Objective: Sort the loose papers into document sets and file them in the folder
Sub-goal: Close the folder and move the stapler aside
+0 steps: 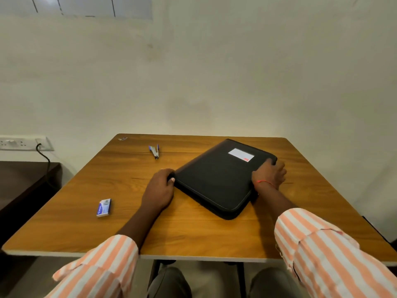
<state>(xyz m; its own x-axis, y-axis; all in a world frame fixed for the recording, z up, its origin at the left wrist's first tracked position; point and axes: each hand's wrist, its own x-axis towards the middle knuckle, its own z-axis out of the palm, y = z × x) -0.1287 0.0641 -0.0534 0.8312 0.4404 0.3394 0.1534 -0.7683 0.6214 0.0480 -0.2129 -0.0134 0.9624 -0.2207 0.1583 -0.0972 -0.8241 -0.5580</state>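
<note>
The black folder [217, 179] lay closed and flat on the wooden table [193, 237], right of the middle and turned at an angle, with a white label [241, 155] showing near its far end. The left hand [160, 188] gripped its nearer left corner, fingers curled round the edge and the thumb pressed against it. The right hand [269, 174] held the opposite side near the far right corner, fingers bent over the edge.

No loose papers showed anywhere on the table. So either the sheets were shut inside and sorting had not begun, or they were already filed and the folder closed; the view did not settle which. Nothing sorted lay in sight.

A small stapler [154, 151] sat well apart toward the far left, and a box of staples [103, 207] lay nearer on the left. A wall socket [23, 143] with a plugged cable was beyond the table's left edge.
</note>
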